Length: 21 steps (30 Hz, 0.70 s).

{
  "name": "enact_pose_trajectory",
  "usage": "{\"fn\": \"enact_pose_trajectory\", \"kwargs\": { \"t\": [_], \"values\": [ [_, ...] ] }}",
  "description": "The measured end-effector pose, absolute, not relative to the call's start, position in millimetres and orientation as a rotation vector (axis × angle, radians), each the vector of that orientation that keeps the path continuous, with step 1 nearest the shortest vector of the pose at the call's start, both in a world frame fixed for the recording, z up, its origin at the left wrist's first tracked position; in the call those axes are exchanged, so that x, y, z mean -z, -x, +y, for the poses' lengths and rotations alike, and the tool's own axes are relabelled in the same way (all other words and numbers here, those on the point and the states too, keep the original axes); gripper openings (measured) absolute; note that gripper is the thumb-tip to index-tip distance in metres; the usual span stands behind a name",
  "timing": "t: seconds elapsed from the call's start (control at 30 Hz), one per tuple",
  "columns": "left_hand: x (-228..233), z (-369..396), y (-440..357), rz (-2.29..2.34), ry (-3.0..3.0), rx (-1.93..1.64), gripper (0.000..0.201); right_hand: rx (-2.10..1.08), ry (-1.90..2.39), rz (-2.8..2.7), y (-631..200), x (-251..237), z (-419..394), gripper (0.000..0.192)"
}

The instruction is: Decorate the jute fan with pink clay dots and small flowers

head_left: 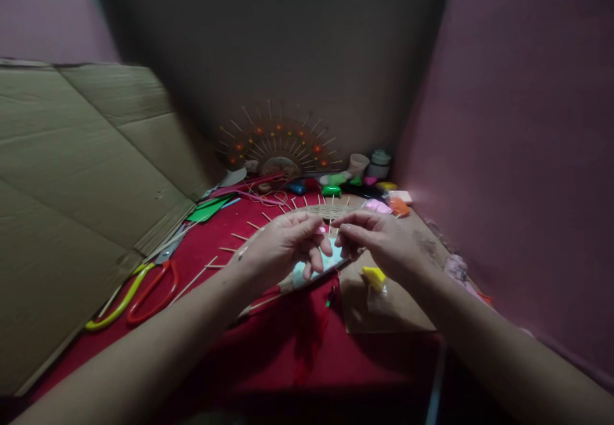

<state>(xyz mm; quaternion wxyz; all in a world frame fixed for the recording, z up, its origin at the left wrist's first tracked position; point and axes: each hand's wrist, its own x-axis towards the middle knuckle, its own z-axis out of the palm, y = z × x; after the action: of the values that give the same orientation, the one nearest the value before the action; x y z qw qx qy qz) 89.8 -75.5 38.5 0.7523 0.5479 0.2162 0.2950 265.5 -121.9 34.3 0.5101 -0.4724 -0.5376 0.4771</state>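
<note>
Above the middle of the table, my left hand (300, 236) is raised with thumb and forefinger pinched on a small pink piece (322, 230), its other fingers loosely curled. My right hand (369, 233) faces it, thumb and forefinger pressed together; whatever may be in that pinch is too small to make out. The two sets of fingertips are close but apart. Below them lies an arched woven piece (314, 210) with thin sticks jutting outward. A pale blue patterned thing (330, 260) is partly hidden beneath my hands.
Scissors (167, 278) with red and yellow handles lie left, beside a tall cardboard sheet (86, 175). A brown board (398, 310) carries a yellow lump (374, 278). Pink (378, 206) and orange (399, 206) lumps sit behind. A decorated stick fan (278, 140) leans at the back wall.
</note>
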Motion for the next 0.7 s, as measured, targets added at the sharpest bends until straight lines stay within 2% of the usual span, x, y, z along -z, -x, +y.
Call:
{"fn": "enact_pose_trajectory", "kwargs": {
  "t": [0.17, 0.37, 0.5, 0.63, 0.7],
  "values": [
    [-26, -73, -101, 0.660, -1.214, -0.738, 0.030, -1.080, 1.029, -1.480, -262, -28, -122, 0.029],
    [-15, -72, -110, 0.649, -1.145, -0.682, 0.026, -0.581, 1.108, -1.716, -255, -14, -121, 0.017],
    [-14, -66, -103, 0.566, -1.146, -0.600, 0.027, -0.858, 1.113, -1.535, -256, -16, -121, 0.014],
    [-16, -64, -93, 0.559, -1.179, -0.608, 0.018, -1.170, 1.144, -1.291, -259, -23, -119, 0.015],
    [-17, -65, -90, 0.635, -1.248, -0.682, 0.024, -1.264, 1.119, -1.217, -261, -22, -117, 0.014]
  ]
}}
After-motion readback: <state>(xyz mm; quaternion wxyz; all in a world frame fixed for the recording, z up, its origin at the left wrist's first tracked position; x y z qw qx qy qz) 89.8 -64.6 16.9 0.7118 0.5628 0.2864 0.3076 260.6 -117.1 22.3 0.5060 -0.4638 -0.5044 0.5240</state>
